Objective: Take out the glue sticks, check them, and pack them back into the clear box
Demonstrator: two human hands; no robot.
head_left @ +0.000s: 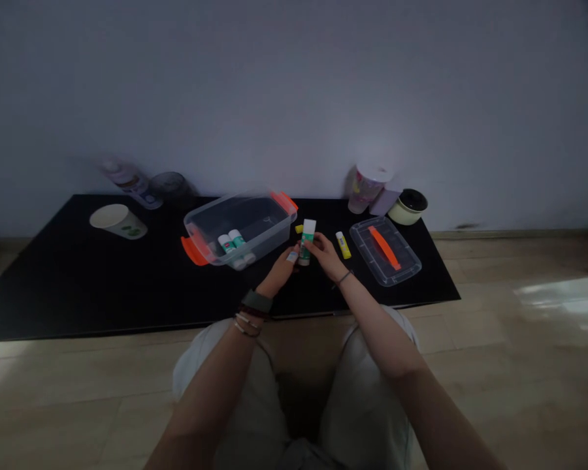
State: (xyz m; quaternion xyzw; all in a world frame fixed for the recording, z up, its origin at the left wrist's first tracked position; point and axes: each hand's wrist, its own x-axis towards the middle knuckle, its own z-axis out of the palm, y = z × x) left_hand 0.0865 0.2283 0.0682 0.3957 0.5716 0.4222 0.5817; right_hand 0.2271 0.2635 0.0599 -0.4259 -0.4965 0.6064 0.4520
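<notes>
My right hand (326, 256) and my left hand (283, 269) both grip one upright green-and-white glue stick (306, 240) with a white cap, held just above the black mat (78, 281). To the left stands an open clear plastic box (240, 228) with orange latches. Two more glue sticks (231, 243) lie in the box's near corner. A yellow glue stick (343, 245) lies on the mat right of my hands. Another small yellow item (298, 228) shows behind the held stick.
The box's clear lid (385, 250) with an orange handle lies at the right. A paper cup (116, 220) lies on its side at the left, near a bottle (127, 179) and a dark jar (172, 188). A plastic cup (367, 186) and a bowl (408, 206) stand by the wall.
</notes>
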